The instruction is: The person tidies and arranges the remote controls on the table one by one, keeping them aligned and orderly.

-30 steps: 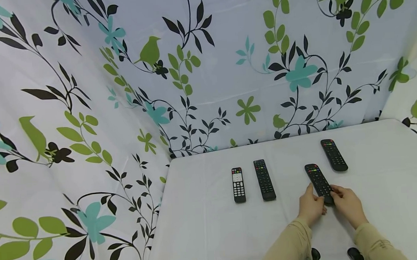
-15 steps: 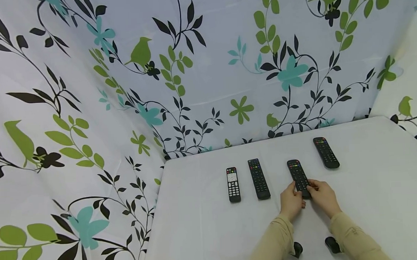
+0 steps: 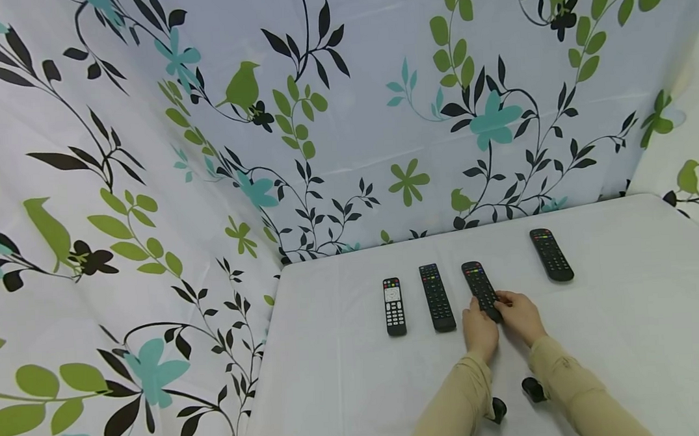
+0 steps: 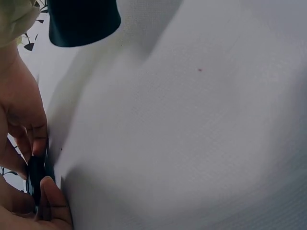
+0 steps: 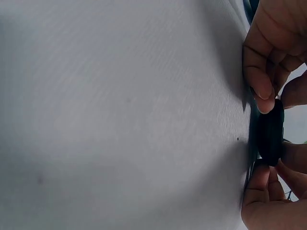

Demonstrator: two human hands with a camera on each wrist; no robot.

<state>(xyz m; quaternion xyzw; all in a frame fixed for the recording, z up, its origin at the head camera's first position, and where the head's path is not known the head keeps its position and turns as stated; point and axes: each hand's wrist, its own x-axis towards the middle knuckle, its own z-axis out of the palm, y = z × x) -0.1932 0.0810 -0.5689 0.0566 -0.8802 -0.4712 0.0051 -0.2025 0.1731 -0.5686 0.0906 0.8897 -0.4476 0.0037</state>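
A slim black remote control [image 3: 478,282] with small coloured buttons near its far end lies between both hands in the head view. My left hand [image 3: 480,331] grips the left side of its near end, and my right hand [image 3: 521,317] pinches the right side. In the left wrist view, the remote's dark end [image 4: 34,181] shows between the two hands' fingers, close over the white cloth. The right wrist view has the same dark end [image 5: 271,136] with thumbs and fingertips at both its sides.
To the left lie a black remote [image 3: 437,297] and a smaller remote with white buttons [image 3: 394,307]. Another black remote [image 3: 551,255] lies farther back on the right. They rest on a white-covered table [image 3: 339,374], with a patterned curtain [image 3: 345,127] behind.
Both hands have moved left with the held remote, bringing it nearer to the two remotes on the left. The other remotes stay put; the head view has shifted slightly.
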